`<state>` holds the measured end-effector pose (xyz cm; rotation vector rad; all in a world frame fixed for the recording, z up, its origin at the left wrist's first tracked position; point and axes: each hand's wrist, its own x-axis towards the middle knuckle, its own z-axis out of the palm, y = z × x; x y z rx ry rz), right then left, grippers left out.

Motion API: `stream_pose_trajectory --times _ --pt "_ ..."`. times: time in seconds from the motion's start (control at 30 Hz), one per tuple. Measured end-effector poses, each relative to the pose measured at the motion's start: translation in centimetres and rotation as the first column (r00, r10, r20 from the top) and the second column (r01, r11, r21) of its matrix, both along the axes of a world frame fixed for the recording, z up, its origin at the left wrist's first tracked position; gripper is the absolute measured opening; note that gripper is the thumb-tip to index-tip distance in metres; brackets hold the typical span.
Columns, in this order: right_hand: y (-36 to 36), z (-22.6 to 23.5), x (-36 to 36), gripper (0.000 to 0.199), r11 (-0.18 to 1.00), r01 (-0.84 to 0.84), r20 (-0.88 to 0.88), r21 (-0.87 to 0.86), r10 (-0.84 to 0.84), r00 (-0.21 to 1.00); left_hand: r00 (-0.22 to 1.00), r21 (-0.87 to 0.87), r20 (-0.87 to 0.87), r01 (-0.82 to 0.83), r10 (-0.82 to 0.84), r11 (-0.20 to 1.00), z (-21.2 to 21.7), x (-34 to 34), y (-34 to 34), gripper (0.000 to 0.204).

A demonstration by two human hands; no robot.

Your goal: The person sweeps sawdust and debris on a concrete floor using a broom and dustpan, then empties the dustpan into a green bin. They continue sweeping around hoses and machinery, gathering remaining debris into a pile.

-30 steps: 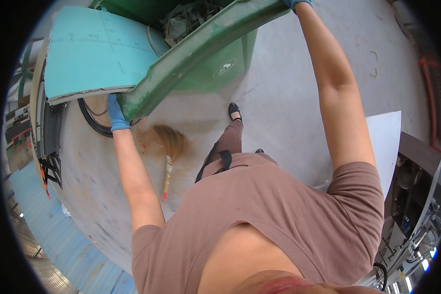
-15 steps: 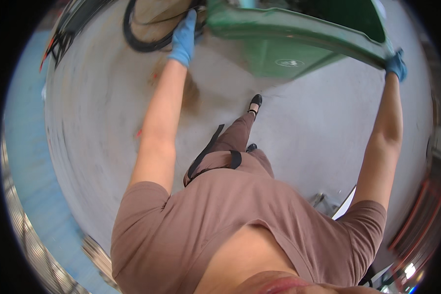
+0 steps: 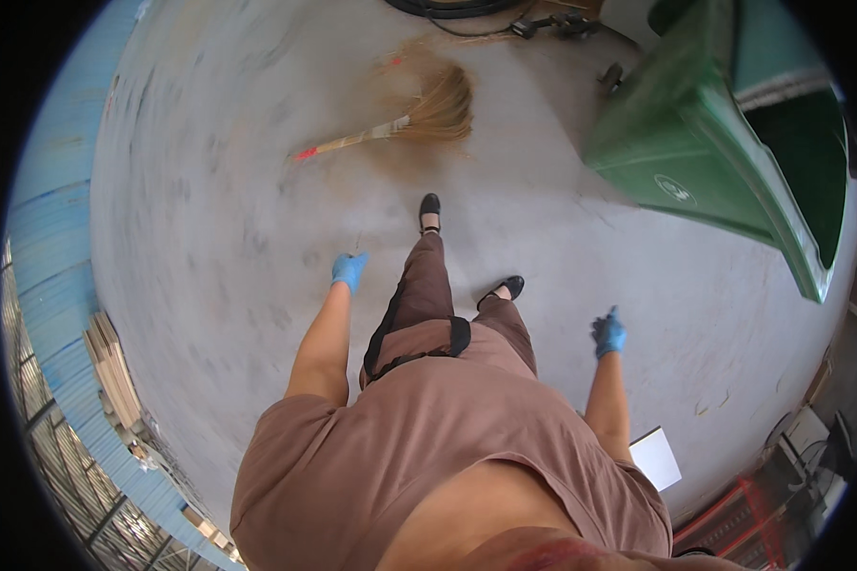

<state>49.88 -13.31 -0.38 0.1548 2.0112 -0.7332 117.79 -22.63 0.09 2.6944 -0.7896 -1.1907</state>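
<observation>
My left hand, in a blue glove, hangs over the floor left of my legs. Its fingers are loosely bent, with nothing visible in them. On the right, my right hand, also gloved in blue, is free with its fingers partly curled and apart. The green wheeled bin stands ahead on the right, out of reach of both hands, its top open and its inside dark. A straw broom with a red-tipped handle lies on the floor ahead, beyond my feet.
A black coiled hose or cable lies at the far edge. Along the left runs a blue corrugated wall with stacked boards by it. A white panel and a red metal rack are at the lower right.
Both hands have let go of the bin's rim and dropped back toward my body. The bin now appears farther right and turned; the broom has come fully into view.
</observation>
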Motion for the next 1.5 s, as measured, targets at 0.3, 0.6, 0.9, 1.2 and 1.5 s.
stream_pose_trajectory --times 0.3,0.6,0.9,1.2,1.5 --pt "-18.5 2.7 30.9 0.053 0.778 -0.620 0.175 -0.107 0.628 0.758 0.978 0.041 -0.086 0.196 -0.192 0.980 -3.2 11.9 -10.0 0.057" --pt "-35.0 0.8 50.0 0.041 0.299 -0.942 -0.249 -0.151 0.911 0.329 0.830 0.170 0.084 0.533 -0.551 0.829 -12.5 22.6 -29.0 0.057" --pt "-45.0 -16.0 54.4 0.048 -0.078 -0.995 -0.597 -0.059 0.802 -0.027 0.660 0.241 0.206 0.681 -0.722 0.692 -42.8 27.2 -43.2 0.082" --pt "-51.0 -18.1 53.1 0.053 -0.050 -0.975 -0.544 -0.217 0.836 0.078 0.412 0.281 0.361 0.807 -0.837 0.519 -60.2 24.8 -50.5 0.083" --pt "-52.2 -16.7 55.3 0.043 0.016 -0.989 -0.549 -0.147 0.831 0.095 0.314 0.195 0.285 0.906 -0.906 0.375 -56.9 24.8 -54.3 0.043"
